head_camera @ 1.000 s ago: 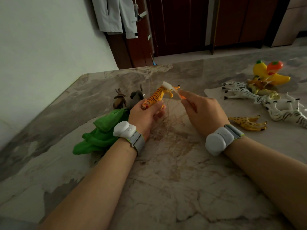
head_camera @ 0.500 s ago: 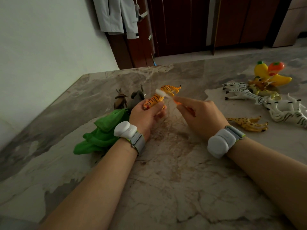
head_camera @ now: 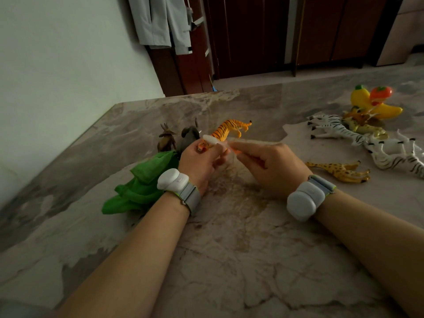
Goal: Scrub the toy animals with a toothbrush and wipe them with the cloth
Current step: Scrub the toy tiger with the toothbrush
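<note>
Head view, the only one. Held an orange, black-striped plastic toy tiger [head_camera: 229,130] in the left hand [head_camera: 199,161], with fingers and thumb curled round its head end and its tail end pointing away to the right, up off the table. Gripped a white plastic toothbrush [head_camera: 210,140] in the right hand [head_camera: 273,168], pinching the handle between thumb and curled fingers; could not tell more of the handle through the blur. Pressed the white brush head against the tiger's front part, right by the left thumb. Had both hands close together above a grey-and-beige veined marble table [head_camera: 229,249]. Wore a white pod on a grey wrist strap [head_camera: 305,200] on each arm.

Saw a crumpled green cloth [head_camera: 142,187] lying on the table just beside the left wrist, on its outer side. Saw, just beyond the cloth, a small brown antlered toy deer [head_camera: 166,140] and a grey toy elephant [head_camera: 189,134] standing upright side by side. Found a yellow spotted toy giraffe [head_camera: 339,172] lying on its side to the right, near the right hand. Saw two white, black-striped toy zebras [head_camera: 332,128] farther right, also on their sides, beside a heap of small yellow-brown toy animals [head_camera: 362,122]. Made out a yellow-and-orange plastic fruit toy [head_camera: 376,102] behind that heap.

Saw pale grey garments [head_camera: 160,21] hanging before dark red-brown wooden doors [head_camera: 252,31] past the table's far edge.
</note>
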`<state>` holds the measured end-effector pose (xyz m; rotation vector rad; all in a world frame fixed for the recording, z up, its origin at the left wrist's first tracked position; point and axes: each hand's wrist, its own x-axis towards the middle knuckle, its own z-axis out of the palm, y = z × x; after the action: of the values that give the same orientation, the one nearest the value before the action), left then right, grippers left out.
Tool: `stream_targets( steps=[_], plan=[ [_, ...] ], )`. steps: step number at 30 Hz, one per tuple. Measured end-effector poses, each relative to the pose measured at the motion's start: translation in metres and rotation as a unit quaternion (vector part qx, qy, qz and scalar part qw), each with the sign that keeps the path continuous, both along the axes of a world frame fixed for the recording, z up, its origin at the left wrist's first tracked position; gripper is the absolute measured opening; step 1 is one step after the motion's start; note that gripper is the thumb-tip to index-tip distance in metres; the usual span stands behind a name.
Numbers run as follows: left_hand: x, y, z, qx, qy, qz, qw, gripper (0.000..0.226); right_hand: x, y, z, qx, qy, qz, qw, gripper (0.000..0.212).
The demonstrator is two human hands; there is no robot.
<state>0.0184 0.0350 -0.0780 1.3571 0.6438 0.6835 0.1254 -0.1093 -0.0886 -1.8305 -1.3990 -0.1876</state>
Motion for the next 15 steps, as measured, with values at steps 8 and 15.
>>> stream_targets(
  steps=[8, 15],
  plan=[
    [0.0012, -0.0021, 0.0015, -0.006, -0.003, -0.02, 1.0, 0.005, 0.0018, -0.0034, 0.0015, 0.05, -0.02, -0.056, 0.997, 0.031],
    [0.0016, 0.0016, -0.0024, 0.006, 0.013, -0.026, 1.0, 0.02, -0.0033, -0.0042, 0.0045, 0.044, -0.038, -0.033, 0.998, 0.031]
  ],
)
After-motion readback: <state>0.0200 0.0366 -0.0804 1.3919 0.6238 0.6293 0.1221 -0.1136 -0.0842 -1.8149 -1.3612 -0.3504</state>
